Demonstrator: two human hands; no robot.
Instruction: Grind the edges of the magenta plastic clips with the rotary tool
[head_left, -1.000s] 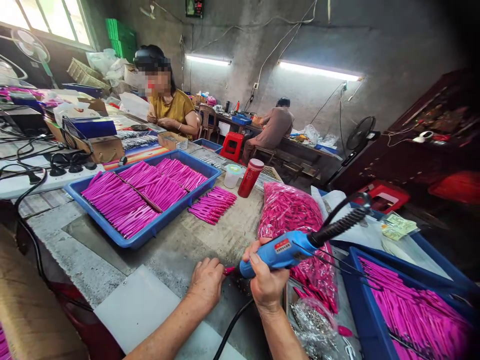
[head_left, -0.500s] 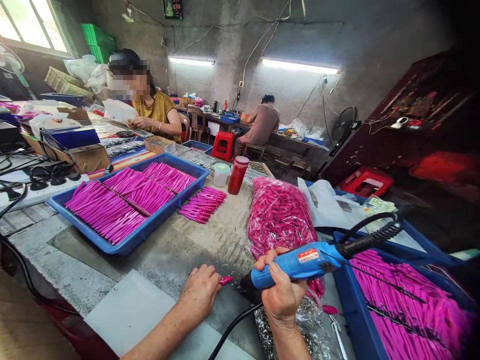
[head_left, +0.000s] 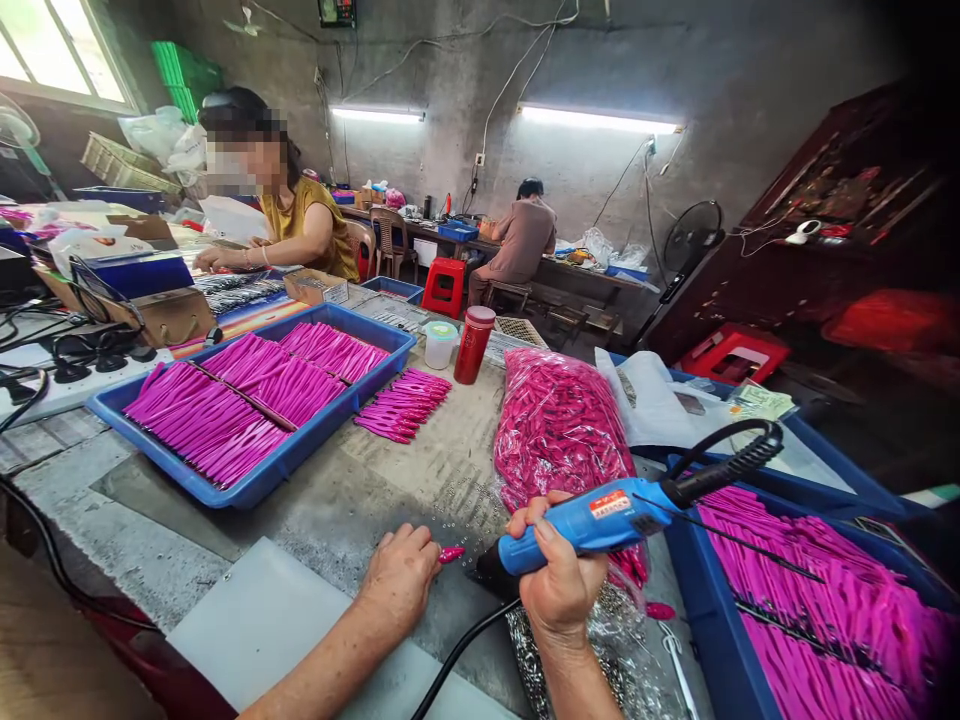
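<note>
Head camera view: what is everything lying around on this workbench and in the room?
Blue plastic tray of magenta sticks: one, left of centre on the bench.
Second blue tray of magenta sticks: one, at the right edge.
Loose pile of magenta sticks: one, beside the left tray.
Clear bag of pink parts: one, mid-bench.
Red cylindrical flask: one, upright behind the pile.
Small clear lidded jar: one, left of the flask.
Red plastic stools: two, on the floor.
Other people: two, seated at benches farther back.
Small pink piece: one, at the left fingertips.
Left hand: on the bench, pinching the pink piece.
Right hand: gripping a blue corded hand tool.
</note>
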